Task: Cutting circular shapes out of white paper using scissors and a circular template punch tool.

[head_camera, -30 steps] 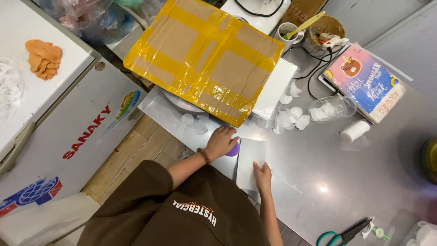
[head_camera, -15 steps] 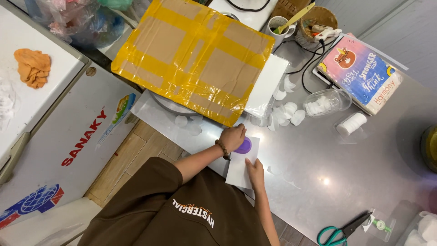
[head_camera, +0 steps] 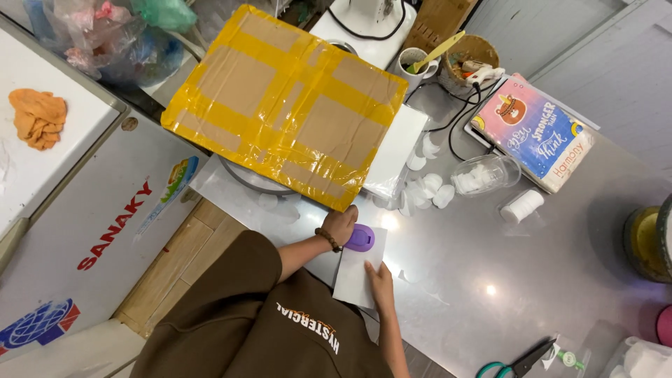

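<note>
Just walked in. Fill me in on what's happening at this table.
A person in a brown top works at a metal table. The left hand presses on a purple punch set at the top of a white sheet of paper, while the right hand holds the sheet's edge flat. Small white paper discs lie scattered further along the table, beside a taped cardboard panel.

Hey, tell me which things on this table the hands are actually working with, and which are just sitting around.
In use:
left hand
small purple punch
white paper sheet
right hand

Lying about:
yellow-taped cardboard sheet
green-handled scissors
clear plastic jar
colourful book
white paper circles
</note>
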